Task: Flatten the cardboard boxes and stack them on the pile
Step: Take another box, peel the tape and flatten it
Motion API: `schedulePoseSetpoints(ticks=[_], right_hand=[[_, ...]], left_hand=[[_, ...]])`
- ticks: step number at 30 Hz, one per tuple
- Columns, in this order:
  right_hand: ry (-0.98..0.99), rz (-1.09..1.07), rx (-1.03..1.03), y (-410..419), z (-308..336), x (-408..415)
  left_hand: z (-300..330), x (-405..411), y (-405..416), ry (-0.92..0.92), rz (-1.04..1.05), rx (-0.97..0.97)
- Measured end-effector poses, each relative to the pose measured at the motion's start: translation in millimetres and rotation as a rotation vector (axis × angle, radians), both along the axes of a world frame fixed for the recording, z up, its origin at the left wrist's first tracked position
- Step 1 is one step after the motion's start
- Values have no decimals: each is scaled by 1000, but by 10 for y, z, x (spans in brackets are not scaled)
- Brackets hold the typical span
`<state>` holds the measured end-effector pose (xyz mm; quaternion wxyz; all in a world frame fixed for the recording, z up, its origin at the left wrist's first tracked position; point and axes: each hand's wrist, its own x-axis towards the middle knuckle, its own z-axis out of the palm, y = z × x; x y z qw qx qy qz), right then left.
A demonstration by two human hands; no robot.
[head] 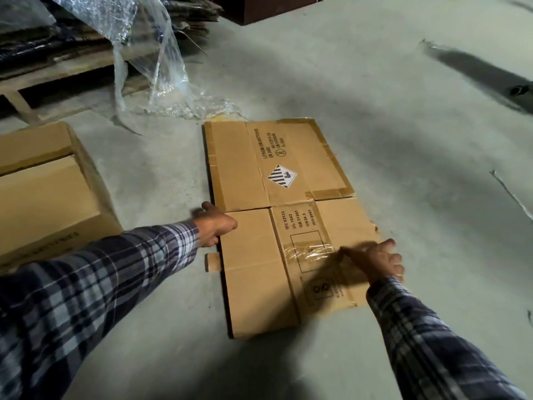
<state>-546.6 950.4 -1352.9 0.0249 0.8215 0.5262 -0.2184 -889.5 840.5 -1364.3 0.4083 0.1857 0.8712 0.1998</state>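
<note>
A flattened brown cardboard box (259,226) with black print and a hazard diamond lies on the concrete floor in the middle of the view. My left hand (215,225) grips its left edge, thumb on top and fingers curled under. My right hand (380,262) rests on the box's right edge, blurred by motion, with fingers spread over the cardboard. An upright, unflattened cardboard box (49,192) stands at the left. A pile of flattened cardboard (57,44) lies on a wooden pallet at the top left.
Crumpled clear plastic wrap (161,76) hangs off the pile and spreads onto the floor beyond the flat box. A dark brown object (259,10) stands at the top. Scraps of tape (510,194) lie on the floor at the right.
</note>
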Motion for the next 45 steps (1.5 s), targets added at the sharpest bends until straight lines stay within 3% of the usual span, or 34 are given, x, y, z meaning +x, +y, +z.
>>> schedulePoseSetpoints(ticks=[4,12,17,21,31,45], right_hand=[[33,-68,-64,32,5,330],[422,-109,-192,161,-42,577],[428,-111,-48,77,342,378],[423,-88,-1,47,874,338],[383,-39,87,-78,3050,299],[507,115,133,100,7710,-703]], left_hand=[[-34,-42,18,-70,49,21],[141,-195,57,-37,40,139],[659,-265,33,-8,120,243],[892,-560,86,-159,227,342],[3396,-504,-125,-174,140,390],[7992,-1375,-515,-64,251,466]])
